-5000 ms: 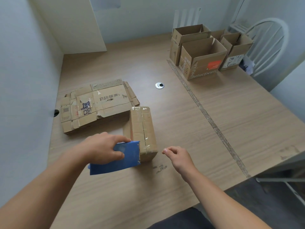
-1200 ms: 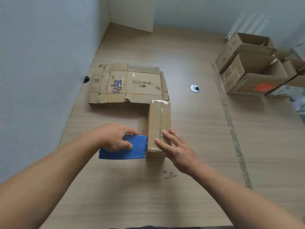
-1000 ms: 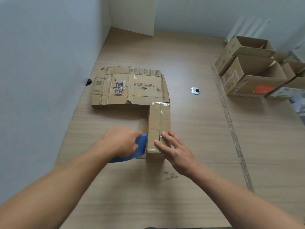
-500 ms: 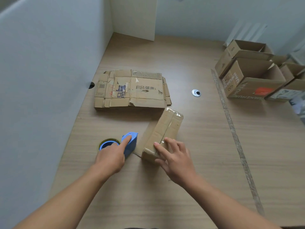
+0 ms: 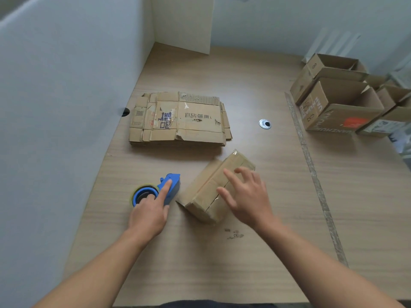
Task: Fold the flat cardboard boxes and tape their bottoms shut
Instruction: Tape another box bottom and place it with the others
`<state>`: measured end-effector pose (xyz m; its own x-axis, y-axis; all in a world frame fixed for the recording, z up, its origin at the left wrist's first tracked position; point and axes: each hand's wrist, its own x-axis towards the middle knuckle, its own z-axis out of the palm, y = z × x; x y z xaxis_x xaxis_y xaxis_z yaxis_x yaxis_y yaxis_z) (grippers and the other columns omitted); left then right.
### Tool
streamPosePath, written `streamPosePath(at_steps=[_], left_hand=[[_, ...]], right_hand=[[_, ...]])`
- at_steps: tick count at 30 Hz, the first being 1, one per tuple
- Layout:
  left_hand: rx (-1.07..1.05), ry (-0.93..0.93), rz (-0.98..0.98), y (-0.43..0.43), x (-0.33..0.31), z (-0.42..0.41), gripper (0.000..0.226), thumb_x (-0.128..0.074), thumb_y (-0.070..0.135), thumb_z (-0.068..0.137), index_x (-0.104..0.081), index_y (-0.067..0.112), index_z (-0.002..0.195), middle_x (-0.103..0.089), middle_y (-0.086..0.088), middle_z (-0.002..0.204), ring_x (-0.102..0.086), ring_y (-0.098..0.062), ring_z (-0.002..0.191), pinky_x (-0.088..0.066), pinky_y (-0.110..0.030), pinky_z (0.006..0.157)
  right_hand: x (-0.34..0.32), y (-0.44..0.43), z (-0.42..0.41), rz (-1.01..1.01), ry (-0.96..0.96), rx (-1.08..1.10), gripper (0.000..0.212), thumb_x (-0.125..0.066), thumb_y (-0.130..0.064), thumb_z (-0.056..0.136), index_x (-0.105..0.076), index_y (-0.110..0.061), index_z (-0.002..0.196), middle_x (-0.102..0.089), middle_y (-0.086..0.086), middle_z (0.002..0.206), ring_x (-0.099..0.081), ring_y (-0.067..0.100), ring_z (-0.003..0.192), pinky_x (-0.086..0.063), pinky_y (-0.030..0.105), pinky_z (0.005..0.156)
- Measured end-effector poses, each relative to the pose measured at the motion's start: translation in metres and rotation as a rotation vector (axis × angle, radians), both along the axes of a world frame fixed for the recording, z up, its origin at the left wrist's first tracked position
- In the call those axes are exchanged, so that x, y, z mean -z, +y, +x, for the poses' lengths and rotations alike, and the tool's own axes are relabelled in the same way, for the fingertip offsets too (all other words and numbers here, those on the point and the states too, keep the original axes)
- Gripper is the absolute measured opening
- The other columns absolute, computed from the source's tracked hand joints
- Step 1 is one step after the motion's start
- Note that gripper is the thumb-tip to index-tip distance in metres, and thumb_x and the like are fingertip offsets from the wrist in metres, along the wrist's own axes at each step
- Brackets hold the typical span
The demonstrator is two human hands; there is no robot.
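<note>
A small folded cardboard box point(image 5: 205, 193) lies diagonally on the wooden table point(image 5: 222, 267), its taped seam facing up. My right hand point(image 5: 248, 197) is over its top with the fingers spread, the fingertips on or just above the cardboard. Left of the box, a blue tape dispenser point(image 5: 172, 184) lies flat on the table. My left hand point(image 5: 149, 213) rests on it, index finger stretched along its body, the other fingers covering part of the roll. Behind both lies a stack of flat cardboard boxes point(image 5: 182, 121).
Several folded open boxes point(image 5: 340, 107) stand at the far right. A metal grommet point(image 5: 265, 124) sits in the table, and a worn tape strip point(image 5: 311, 172) runs front to back on the right. A grey partition wall point(image 5: 66, 107) borders the left.
My left hand has laid the dispenser flat on the table, left of the box. The box has been turned from straight to diagonal, and my right hand has shifted further up its top.
</note>
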<state>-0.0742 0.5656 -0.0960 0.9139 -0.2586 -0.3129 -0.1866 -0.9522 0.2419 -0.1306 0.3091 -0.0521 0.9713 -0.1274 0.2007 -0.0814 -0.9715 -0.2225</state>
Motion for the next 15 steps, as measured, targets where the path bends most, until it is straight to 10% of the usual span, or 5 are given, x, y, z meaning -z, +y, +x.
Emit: streamPosePath(at_steps=[7,11,15], left_hand=[[-0.161,-0.1,-0.352,-0.014,-0.024,-0.019,0.05,-0.05,0.037,0.099,-0.046,0.021,0.147,-0.039,-0.01,0.154,-0.035,-0.028,0.139,-0.032,-0.038,0.112],[-0.071,0.016,-0.585,-0.039,-0.038,-0.039,0.055,-0.056,0.039,0.097,-0.047,0.014,0.146,-0.048,0.002,0.147,-0.04,-0.011,0.138,-0.023,-0.014,0.108],[-0.158,0.044,-0.584,-0.065,-0.036,-0.045,0.05,-0.058,0.03,0.099,-0.049,0.014,0.145,-0.055,-0.001,0.141,-0.049,-0.018,0.129,-0.033,-0.025,0.108]], right_hand=[[-0.011,-0.049,0.045,0.457,0.174,0.267,0.054,-0.056,-0.039,0.098,-0.044,-0.024,0.149,-0.032,0.007,0.155,-0.025,0.026,0.143,-0.023,0.038,0.117],[-0.005,-0.058,0.055,0.724,0.302,0.25,0.052,-0.055,-0.032,0.101,-0.043,-0.019,0.15,-0.042,0.002,0.153,-0.038,0.018,0.14,-0.029,0.028,0.11],[0.004,-0.061,0.044,0.847,0.279,0.195,0.038,-0.057,-0.022,0.1,-0.057,-0.021,0.138,-0.06,0.0,0.135,-0.053,0.014,0.129,-0.039,0.025,0.101]])
